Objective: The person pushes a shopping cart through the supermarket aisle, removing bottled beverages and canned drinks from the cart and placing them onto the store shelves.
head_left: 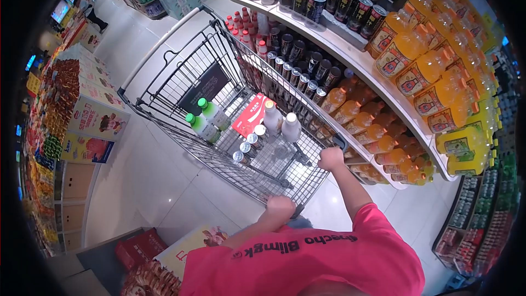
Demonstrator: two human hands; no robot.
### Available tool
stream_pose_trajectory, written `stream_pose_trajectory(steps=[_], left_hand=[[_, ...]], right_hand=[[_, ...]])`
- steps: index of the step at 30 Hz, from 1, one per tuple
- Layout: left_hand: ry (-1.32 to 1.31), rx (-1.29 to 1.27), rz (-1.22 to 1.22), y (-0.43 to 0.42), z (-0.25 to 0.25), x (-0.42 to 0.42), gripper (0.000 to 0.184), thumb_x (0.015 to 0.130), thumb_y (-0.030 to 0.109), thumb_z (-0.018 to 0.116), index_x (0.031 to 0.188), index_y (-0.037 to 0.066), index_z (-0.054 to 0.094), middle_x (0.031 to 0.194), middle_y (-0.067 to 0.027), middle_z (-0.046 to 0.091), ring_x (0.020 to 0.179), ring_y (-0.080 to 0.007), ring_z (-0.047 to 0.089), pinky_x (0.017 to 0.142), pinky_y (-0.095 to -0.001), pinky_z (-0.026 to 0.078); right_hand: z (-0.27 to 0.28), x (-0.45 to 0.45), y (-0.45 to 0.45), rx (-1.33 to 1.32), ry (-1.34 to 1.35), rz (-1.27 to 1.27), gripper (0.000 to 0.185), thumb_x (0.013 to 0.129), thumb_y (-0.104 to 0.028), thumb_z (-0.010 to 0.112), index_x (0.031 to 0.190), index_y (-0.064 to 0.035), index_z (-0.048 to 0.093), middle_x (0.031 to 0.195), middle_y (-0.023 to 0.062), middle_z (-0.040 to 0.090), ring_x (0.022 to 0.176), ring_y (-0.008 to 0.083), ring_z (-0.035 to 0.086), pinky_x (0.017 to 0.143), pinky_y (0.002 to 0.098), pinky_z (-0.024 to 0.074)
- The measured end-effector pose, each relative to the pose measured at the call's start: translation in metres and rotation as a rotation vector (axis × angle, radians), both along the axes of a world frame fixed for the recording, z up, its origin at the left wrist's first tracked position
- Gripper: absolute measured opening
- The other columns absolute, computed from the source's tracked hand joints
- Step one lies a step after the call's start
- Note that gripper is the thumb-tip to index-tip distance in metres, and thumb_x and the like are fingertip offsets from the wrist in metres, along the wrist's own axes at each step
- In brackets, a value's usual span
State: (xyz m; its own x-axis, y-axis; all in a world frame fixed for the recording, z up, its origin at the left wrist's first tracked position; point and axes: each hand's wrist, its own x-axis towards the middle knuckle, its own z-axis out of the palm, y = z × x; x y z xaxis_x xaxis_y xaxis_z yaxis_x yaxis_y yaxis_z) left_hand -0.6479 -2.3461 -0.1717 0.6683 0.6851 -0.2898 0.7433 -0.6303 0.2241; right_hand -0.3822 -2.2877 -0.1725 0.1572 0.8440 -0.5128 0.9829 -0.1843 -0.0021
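My left hand [280, 207] is closed round the near corner of the wire shopping cart [219, 178]. At the cart's right corner, my right hand [331, 159] grips the rim beside a dark corner piece. Inside the cart lie a red box [252, 114] and two green-capped bottles [204, 127]. Two pale bottles [291, 129] stand near the box, one with a white cap and one with a yellowish cap. Several cans [247, 149] are lined up in front of them. A dark panel [203, 89] is fixed at the cart's far end, below its long pale handle bar [159, 44].
Curved shelves [350, 57] on the right hold dark cans and orange bottles [402, 49], close to the cart. Promotional boxes [97, 118] and packaged goods line the left. A red box [141, 248] sits at lower left. A person [93, 15] is in the distance at upper left.
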Motion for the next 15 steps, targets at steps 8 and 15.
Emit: stream_pose_trajectory(steps=[8, 15], left_hand=[[0.171, -0.153, 0.053, -0.005, -0.002, 0.02, 0.036, 0.081, 0.037, 0.051, 0.076, 0.006, 0.07, 0.072, -0.0108, 0.068, 0.069, -0.028, 0.066, 0.064, -0.0407, 0.049], [0.232, -0.237, 0.077, -0.005, 0.016, 0.039, 0.039, 0.082, 0.037, 0.048, 0.078, 0.006, 0.071, 0.078, -0.0144, 0.068, 0.076, -0.0306, 0.067, 0.069, -0.0419, 0.052]], right_hand=[[0.012, 0.007, -0.011, 0.003, 0.043, -0.051, 0.025, 0.07, -0.027, 0.057, 0.077, -0.0084, 0.072, 0.084, 0.0125, 0.069, 0.081, 0.028, 0.066, 0.072, 0.0386, 0.0518], [0.011, 0.022, -0.017, 0.139, 0.097, -0.074, 0.021, 0.068, -0.023, 0.057, 0.075, -0.0085, 0.071, 0.081, 0.0122, 0.069, 0.078, 0.0286, 0.066, 0.07, 0.0387, 0.0519]])
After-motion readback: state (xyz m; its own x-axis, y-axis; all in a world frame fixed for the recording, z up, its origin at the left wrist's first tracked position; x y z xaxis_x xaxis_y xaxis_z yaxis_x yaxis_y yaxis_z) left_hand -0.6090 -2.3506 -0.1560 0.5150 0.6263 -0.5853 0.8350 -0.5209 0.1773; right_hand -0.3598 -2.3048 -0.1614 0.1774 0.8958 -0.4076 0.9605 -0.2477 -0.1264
